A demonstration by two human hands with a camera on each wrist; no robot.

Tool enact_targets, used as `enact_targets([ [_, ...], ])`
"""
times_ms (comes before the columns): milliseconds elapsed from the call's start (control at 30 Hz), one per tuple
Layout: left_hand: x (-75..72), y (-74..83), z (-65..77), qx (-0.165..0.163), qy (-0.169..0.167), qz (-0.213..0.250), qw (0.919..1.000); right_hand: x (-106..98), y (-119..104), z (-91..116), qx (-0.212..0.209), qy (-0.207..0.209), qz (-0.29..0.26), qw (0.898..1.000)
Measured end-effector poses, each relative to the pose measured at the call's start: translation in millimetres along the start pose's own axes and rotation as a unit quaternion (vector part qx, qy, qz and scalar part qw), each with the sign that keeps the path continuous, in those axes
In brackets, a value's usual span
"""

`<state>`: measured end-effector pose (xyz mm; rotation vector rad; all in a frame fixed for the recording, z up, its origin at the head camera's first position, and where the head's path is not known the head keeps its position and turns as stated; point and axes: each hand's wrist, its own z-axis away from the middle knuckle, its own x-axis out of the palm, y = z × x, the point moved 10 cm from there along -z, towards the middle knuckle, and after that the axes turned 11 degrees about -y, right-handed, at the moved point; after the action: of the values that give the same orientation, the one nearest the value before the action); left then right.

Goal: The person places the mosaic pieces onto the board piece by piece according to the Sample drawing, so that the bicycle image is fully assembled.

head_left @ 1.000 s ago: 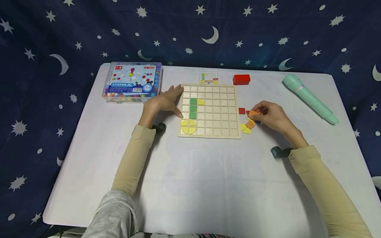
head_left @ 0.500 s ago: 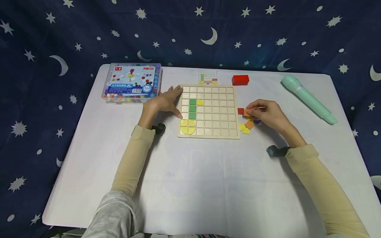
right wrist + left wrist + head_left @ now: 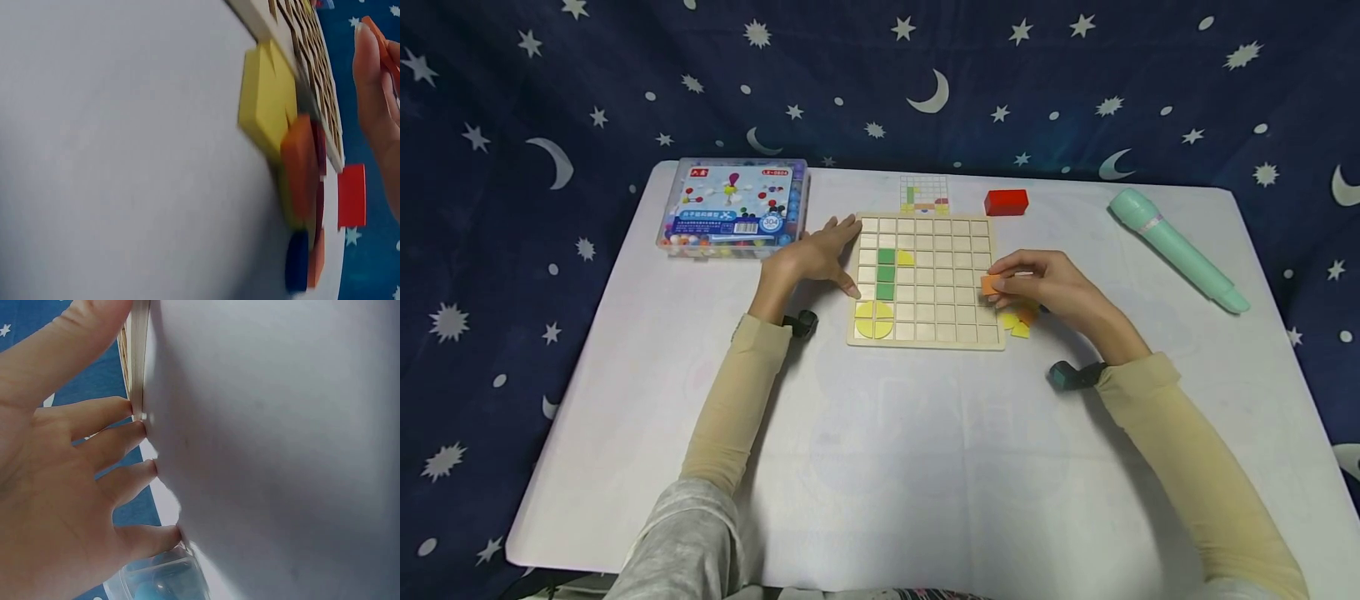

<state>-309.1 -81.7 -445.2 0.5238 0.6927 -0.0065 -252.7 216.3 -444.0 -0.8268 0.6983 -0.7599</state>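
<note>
A wooden grid board (image 3: 936, 317) lies on the table, with green squares (image 3: 886, 274) in one column, a yellow circle (image 3: 875, 320) of quarter pieces at lower left and a single yellow piece (image 3: 906, 258). My left hand (image 3: 816, 252), fingers spread, rests against the board's left edge. My right hand (image 3: 1045, 279) pinches an orange square tile (image 3: 990, 285) between thumb and fingers over the board's right edge. Below that hand lie loose yellow tiles (image 3: 1019, 330); the right wrist view also shows an orange tile (image 3: 300, 169) and a blue piece (image 3: 297, 261).
A small pattern card (image 3: 924, 193) and a red block (image 3: 1006, 202) sit behind the board. At back left is a clear plastic box (image 3: 733, 207) of colored beads. A mint-green microphone-shaped object (image 3: 1180, 250) lies at right. Starry dark cloth (image 3: 880, 92) hangs behind the table.
My right hand has picked the orange tile from the loose pile and carried it left to the board's right edge. My left hand has stayed put.
</note>
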Motion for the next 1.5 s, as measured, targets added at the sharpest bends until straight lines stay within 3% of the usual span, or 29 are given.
enact_targets([
  [133,0.3,-0.3,-0.2,-0.001,0.000,0.002,1.0000,12.9,-5.0,-7.8,-0.010,-0.024,-0.001,1.000],
  [500,0.4,-0.1,2.1,-0.006,0.000,0.006,1.0000,48.5,-20.9,-20.9,-0.023,-0.067,0.067,0.995],
  [733,1.4,-0.7,3.1,-0.006,-0.001,0.006,1.0000,69.4,-27.4,-29.0,-0.034,-0.105,0.023,0.994],
  [1033,-0.1,-1.3,3.7,-0.006,0.001,0.006,1.0000,89.3,-41.6,-36.8,-0.044,-0.112,0.080,0.990],
  [1500,-1.0,-0.2,0.7,-0.002,-0.001,-0.002,1.0000,110.2,-51.8,-44.9,-0.048,-0.117,0.115,0.985],
])
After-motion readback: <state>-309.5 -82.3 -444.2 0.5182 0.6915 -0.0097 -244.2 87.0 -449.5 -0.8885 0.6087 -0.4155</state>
